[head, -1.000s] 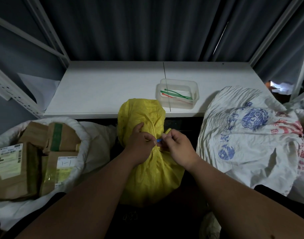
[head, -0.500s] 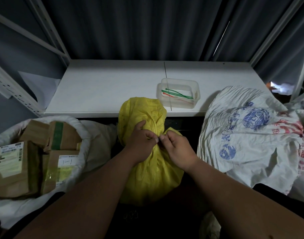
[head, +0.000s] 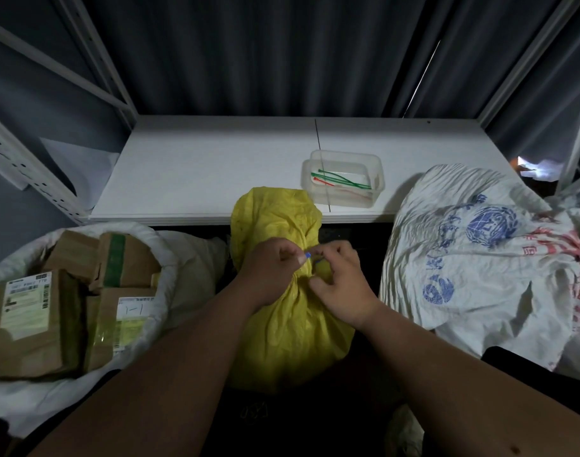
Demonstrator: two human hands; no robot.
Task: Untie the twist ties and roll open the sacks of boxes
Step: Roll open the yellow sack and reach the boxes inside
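Blue twist tie (head: 310, 257) back in view — between left hand (head: 271, 271) and right hand (head: 343, 285).

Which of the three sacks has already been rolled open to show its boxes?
The white sack on the left: its rim is rolled down around brown boxes. The yellow sack and printed white sack remain closed.

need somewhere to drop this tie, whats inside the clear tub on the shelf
The clear tub holds loose ties: several green ties and at least one red tie. Any paler ones under them cannot be made out.
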